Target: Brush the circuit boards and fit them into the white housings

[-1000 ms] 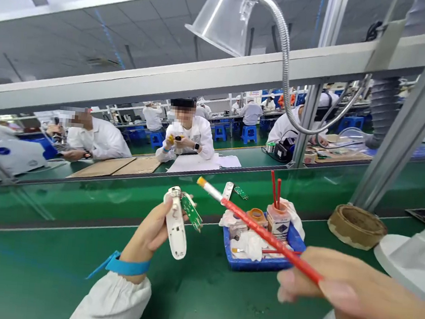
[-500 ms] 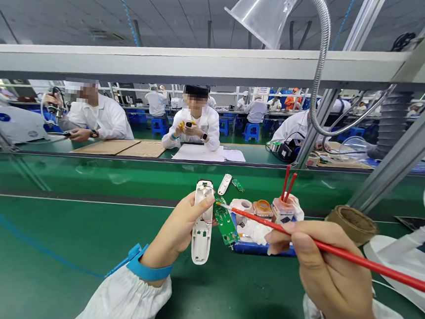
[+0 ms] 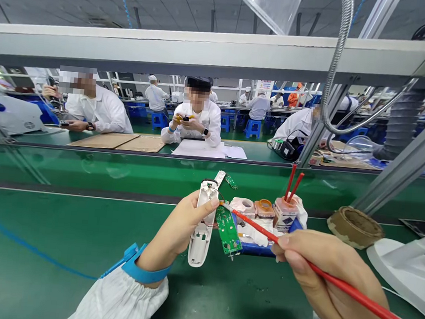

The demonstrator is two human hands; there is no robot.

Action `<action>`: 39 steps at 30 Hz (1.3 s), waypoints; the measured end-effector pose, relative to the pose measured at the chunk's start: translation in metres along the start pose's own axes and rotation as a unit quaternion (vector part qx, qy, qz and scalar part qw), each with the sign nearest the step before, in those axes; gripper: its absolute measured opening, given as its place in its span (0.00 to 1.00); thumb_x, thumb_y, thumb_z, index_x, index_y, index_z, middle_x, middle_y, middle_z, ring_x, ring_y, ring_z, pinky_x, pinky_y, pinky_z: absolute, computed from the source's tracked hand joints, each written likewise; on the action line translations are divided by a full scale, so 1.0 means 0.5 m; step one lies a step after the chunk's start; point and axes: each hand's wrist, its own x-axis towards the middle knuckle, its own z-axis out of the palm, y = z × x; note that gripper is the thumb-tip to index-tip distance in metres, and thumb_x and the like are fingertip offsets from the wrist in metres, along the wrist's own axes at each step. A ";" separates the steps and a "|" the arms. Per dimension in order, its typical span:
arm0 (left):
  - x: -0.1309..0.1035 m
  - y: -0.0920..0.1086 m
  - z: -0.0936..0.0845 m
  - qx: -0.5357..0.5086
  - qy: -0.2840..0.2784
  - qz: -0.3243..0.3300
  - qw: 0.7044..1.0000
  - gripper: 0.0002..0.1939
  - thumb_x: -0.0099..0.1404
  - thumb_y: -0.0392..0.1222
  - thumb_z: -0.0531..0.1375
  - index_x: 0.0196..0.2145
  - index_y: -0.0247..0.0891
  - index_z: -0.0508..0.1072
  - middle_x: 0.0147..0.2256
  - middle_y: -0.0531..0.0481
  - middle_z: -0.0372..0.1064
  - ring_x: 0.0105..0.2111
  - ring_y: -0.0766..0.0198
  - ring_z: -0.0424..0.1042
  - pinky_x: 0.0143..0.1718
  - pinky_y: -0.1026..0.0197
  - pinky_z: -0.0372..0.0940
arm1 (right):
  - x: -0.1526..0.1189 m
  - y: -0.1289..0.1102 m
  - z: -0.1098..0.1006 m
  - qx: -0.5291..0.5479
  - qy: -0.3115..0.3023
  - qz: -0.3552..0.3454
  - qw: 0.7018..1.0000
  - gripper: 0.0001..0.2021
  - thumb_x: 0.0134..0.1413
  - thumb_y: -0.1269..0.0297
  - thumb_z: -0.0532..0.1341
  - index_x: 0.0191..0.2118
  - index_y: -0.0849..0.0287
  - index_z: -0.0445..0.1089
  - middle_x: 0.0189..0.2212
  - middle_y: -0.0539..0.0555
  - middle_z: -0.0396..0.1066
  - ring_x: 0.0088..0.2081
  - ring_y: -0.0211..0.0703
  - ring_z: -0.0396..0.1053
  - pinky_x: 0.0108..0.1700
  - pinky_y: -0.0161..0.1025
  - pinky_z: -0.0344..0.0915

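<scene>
My left hand (image 3: 188, 222) is closed around a white plastic housing (image 3: 200, 243), held upright above the bench with its hollow inside facing me. Thin wires run from it to a green circuit board (image 3: 229, 233), which hangs just to its right. Between the fingers of my right hand (image 3: 310, 272) is a red-handled paintbrush (image 3: 255, 226). Its tip meets the top of the board beside my left thumb; whether it touches cannot be made out. A blue wrist strap (image 3: 147, 268) circles my left wrist.
Behind the board stands a blue tray (image 3: 258, 250) with small jars, white tissue and two red sticks in a jar (image 3: 285, 213). A brown tape roll (image 3: 355, 226) and a white fan (image 3: 393, 259) lie right. Another housing and small board (image 3: 232, 181) lie beyond. Co-workers sit opposite.
The housing has tilted slightly, its top leaning right, and the board has swung a little to the right and down with it. My right hand and the brush have shifted slightly lower.
</scene>
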 end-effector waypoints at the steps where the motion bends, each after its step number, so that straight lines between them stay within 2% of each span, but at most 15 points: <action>1: -0.001 0.001 0.001 0.002 0.001 0.000 1.000 0.16 0.53 0.53 0.62 0.29 0.38 0.66 0.24 0.55 0.60 0.23 0.69 0.61 0.24 0.67 0.61 | -0.003 -0.003 -0.002 -0.003 0.002 0.010 1.000 0.05 0.58 0.71 0.51 0.34 0.56 0.62 0.26 0.50 0.70 0.27 0.40 0.70 0.26 0.35 0.63; 7: -0.005 0.004 0.004 0.015 -0.009 -0.007 1.000 0.17 0.52 0.53 0.63 0.32 0.37 0.69 0.26 0.53 0.61 0.25 0.67 0.62 0.26 0.64 0.63 | 0.001 -0.021 -0.013 -0.002 -0.004 0.023 1.000 0.05 0.59 0.70 0.51 0.35 0.55 0.62 0.25 0.49 0.69 0.26 0.38 0.69 0.28 0.35 0.64; 11: -0.004 0.009 0.000 0.006 -0.002 -0.016 1.000 0.19 0.52 0.53 0.63 0.35 0.36 0.70 0.26 0.53 0.61 0.24 0.68 0.61 0.27 0.63 0.64 | -0.007 -0.019 -0.023 -0.023 0.032 0.063 0.997 0.06 0.58 0.71 0.51 0.34 0.54 0.63 0.24 0.49 0.68 0.24 0.39 0.67 0.25 0.36 0.60; 14: -0.003 0.013 -0.003 -0.004 -0.001 -0.020 1.000 0.19 0.53 0.53 0.63 0.36 0.35 0.71 0.25 0.53 0.60 0.23 0.69 0.61 0.27 0.63 0.64 | -0.033 -0.007 -0.034 -0.028 0.073 0.084 0.993 0.06 0.56 0.70 0.53 0.36 0.54 0.66 0.29 0.50 0.70 0.30 0.41 0.69 0.34 0.38 0.64; 16: -0.002 0.013 -0.004 -0.004 -0.007 -0.026 1.000 0.19 0.53 0.53 0.62 0.36 0.36 0.71 0.25 0.53 0.60 0.23 0.68 0.61 0.27 0.63 0.64 | -0.044 -0.004 -0.037 -0.026 0.079 0.075 0.994 0.07 0.56 0.67 0.55 0.39 0.54 0.67 0.33 0.50 0.71 0.38 0.44 0.69 0.43 0.39 0.64; 17: -0.002 0.012 -0.003 0.000 -0.010 -0.030 0.999 0.19 0.53 0.53 0.62 0.36 0.36 0.71 0.25 0.53 0.61 0.23 0.68 0.61 0.27 0.63 0.64 | -0.044 -0.006 -0.035 -0.030 0.060 0.060 0.996 0.07 0.56 0.65 0.55 0.39 0.54 0.67 0.33 0.50 0.71 0.38 0.43 0.69 0.44 0.38 0.65; 20: 0.000 0.006 0.000 0.014 -0.022 -0.040 0.999 0.18 0.53 0.53 0.62 0.35 0.37 0.71 0.24 0.54 0.60 0.22 0.68 0.60 0.26 0.63 0.63 | -0.023 -0.013 -0.022 -0.021 0.002 0.021 1.000 0.06 0.59 0.66 0.52 0.36 0.54 0.65 0.28 0.49 0.71 0.31 0.39 0.70 0.34 0.34 0.67; 23: 0.001 0.001 0.001 0.029 -0.029 -0.029 0.999 0.16 0.54 0.52 0.62 0.33 0.37 0.71 0.24 0.54 0.60 0.22 0.69 0.60 0.25 0.65 0.62 | 0.003 -0.012 -0.009 0.002 -0.025 -0.013 1.000 0.06 0.59 0.70 0.50 0.33 0.55 0.62 0.24 0.49 0.70 0.26 0.38 0.69 0.27 0.33 0.65; 25: 0.002 0.000 0.002 0.034 -0.026 -0.019 0.999 0.15 0.54 0.52 0.62 0.32 0.37 0.70 0.24 0.54 0.60 0.22 0.69 0.60 0.24 0.66 0.61 | 0.010 -0.007 -0.007 -0.001 -0.030 -0.032 0.999 0.06 0.58 0.71 0.51 0.32 0.55 0.61 0.24 0.49 0.70 0.25 0.37 0.69 0.26 0.33 0.64; 29: 0.002 0.004 0.004 0.012 -0.034 -0.019 0.999 0.14 0.53 0.50 0.63 0.32 0.37 0.69 0.26 0.53 0.62 0.24 0.69 0.61 0.25 0.66 0.62 | 0.012 -0.001 -0.016 -0.002 -0.023 -0.024 0.999 0.06 0.57 0.72 0.52 0.31 0.56 0.60 0.25 0.49 0.70 0.26 0.37 0.69 0.26 0.32 0.63; 33: 0.003 0.006 0.002 -0.002 -0.033 -0.022 0.999 0.15 0.51 0.50 0.64 0.30 0.37 0.68 0.25 0.54 0.61 0.25 0.67 0.63 0.27 0.63 0.64 | 0.012 0.005 -0.022 -0.009 -0.026 -0.013 1.000 0.07 0.56 0.73 0.51 0.29 0.56 0.60 0.19 0.47 0.63 0.20 0.35 0.63 0.23 0.32 0.61; 36: 0.005 0.006 -0.003 -0.004 -0.021 -0.033 0.999 0.16 0.52 0.52 0.64 0.31 0.37 0.69 0.23 0.56 0.59 0.22 0.69 0.61 0.26 0.64 0.64 | -0.007 0.014 -0.027 -0.009 0.007 0.017 1.000 0.06 0.56 0.72 0.52 0.31 0.56 0.62 0.21 0.48 0.64 0.21 0.36 0.64 0.24 0.32 0.62; 39: 0.005 0.005 -0.007 0.002 -0.011 -0.033 0.999 0.17 0.52 0.52 0.63 0.33 0.37 0.70 0.23 0.56 0.58 0.22 0.69 0.61 0.25 0.65 0.64 | -0.040 0.014 -0.034 -0.015 0.085 0.081 0.993 0.07 0.55 0.68 0.55 0.40 0.56 0.67 0.32 0.52 0.70 0.32 0.39 0.69 0.36 0.32 0.67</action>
